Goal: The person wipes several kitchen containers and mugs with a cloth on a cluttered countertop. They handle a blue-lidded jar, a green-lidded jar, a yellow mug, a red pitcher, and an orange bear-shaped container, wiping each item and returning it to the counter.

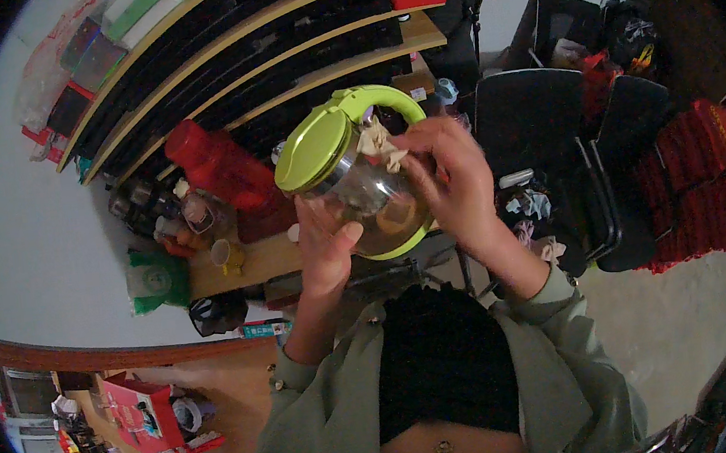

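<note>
A clear jug [369, 186] with a lime-green lid [315, 152], handle [389, 96] and base is held up and tilted in front of me. My left hand [327, 250] supports it from the left side, the thumb lying against the clear wall and part of the fingers seen through it. Pinched in my right hand [453, 170] is a crumpled beige tissue or cloth [381, 145], against the jug's upper wall near the lid and handle. The right fingers look slightly blurred.
Behind the jug, a wooden desk [267, 260] carries a red container [217, 162] and a yellow cup [227, 257] below wooden shelves [287, 9]. Black chairs [530, 109] and stacked red packages [697, 185] stand at right. A red box [141, 415] is at lower left.
</note>
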{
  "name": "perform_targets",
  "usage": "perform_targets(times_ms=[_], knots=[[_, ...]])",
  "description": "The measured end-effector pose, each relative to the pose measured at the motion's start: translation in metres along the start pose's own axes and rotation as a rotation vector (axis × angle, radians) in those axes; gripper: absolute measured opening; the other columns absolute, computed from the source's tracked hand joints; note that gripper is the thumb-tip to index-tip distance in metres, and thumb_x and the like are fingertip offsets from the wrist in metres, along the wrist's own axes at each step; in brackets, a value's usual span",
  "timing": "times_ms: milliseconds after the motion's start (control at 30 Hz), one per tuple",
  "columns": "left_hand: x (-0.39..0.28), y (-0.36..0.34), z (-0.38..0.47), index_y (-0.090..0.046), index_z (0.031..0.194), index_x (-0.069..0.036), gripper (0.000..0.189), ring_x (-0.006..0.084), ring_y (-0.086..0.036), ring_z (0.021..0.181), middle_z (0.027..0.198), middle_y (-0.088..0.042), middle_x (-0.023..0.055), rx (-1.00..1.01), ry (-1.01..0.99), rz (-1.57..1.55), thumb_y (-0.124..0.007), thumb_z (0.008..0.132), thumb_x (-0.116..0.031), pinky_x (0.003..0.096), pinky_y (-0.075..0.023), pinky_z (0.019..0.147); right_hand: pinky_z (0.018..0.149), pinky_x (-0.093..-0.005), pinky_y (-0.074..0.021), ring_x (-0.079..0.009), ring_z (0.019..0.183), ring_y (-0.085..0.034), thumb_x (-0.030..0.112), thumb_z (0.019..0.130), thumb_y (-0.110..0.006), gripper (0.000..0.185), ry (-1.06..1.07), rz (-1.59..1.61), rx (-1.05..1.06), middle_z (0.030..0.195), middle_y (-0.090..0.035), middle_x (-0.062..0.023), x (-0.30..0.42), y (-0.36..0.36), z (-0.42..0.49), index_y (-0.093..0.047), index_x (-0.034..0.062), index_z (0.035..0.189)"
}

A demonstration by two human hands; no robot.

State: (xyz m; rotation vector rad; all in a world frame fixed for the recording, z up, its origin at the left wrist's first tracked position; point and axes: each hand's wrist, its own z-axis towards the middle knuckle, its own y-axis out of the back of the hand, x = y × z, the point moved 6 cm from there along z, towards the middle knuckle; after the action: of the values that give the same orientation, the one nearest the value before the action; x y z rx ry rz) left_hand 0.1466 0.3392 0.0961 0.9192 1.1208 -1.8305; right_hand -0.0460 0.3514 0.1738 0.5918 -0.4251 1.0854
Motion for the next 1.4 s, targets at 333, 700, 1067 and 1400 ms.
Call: perform_targets(times_ms=[333,700,1067,1400], knots=[[0.023,0.033,0.001,-0.026,0.154,-0.010,0.080,0.0234,-0.051,0.129,0.145,-0.045,0.0084,-0.189,0.222,-0.236,-0.069,0.087,-0.019,0.0405,-0.0439,0.108,0.082,-0.0389,-0.0508,-0.0287,0.096,-0.061,0.010,0.075,-0.067,0.033,0.434,-0.079,0.175,0.105,-0.064,-0.0089,0.040,-0.022,-0.037,-0.070,0.0062,0.108],[0.022,0.032,-0.008,-0.031,0.152,-0.006,0.089,0.0267,-0.044,0.137,0.149,-0.044,0.0081,-0.133,0.202,-0.339,-0.075,0.081,-0.033,0.0432,-0.0363,0.115,0.081,-0.0302,-0.0497,-0.0255,0.092,-0.063,-0.007,0.081,-0.071,0.021,-0.005,-0.096,-0.060,0.103,-0.063,-0.0125,-0.002,0.006,-0.018,-0.068,0.0020,0.100],[0.008,0.018,-0.020,-0.029,0.152,-0.002,0.102,0.0300,-0.045,0.138,0.151,-0.041,0.0141,-0.001,0.219,-0.237,-0.085,0.070,-0.025,0.0470,-0.0366,0.115,0.085,-0.0422,-0.0516,-0.0343,0.098,-0.062,-0.002,0.079,-0.073,0.033,0.084,0.077,0.024,0.104,-0.063,-0.0125,0.028,0.001,0.007,-0.069,0.0072,0.110],[0.020,0.039,-0.029,-0.032,0.150,-0.001,0.103,0.0323,-0.051,0.132,0.144,-0.049,0.0159,0.060,0.203,-0.170,-0.088,0.066,-0.021,0.0471,-0.0418,0.111,0.084,-0.0422,-0.0510,-0.0317,0.100,-0.061,0.004,0.078,-0.070,0.029,0.326,0.139,0.204,0.107,-0.061,-0.0109,0.055,-0.002,-0.038,-0.068,0.0048,0.107]])
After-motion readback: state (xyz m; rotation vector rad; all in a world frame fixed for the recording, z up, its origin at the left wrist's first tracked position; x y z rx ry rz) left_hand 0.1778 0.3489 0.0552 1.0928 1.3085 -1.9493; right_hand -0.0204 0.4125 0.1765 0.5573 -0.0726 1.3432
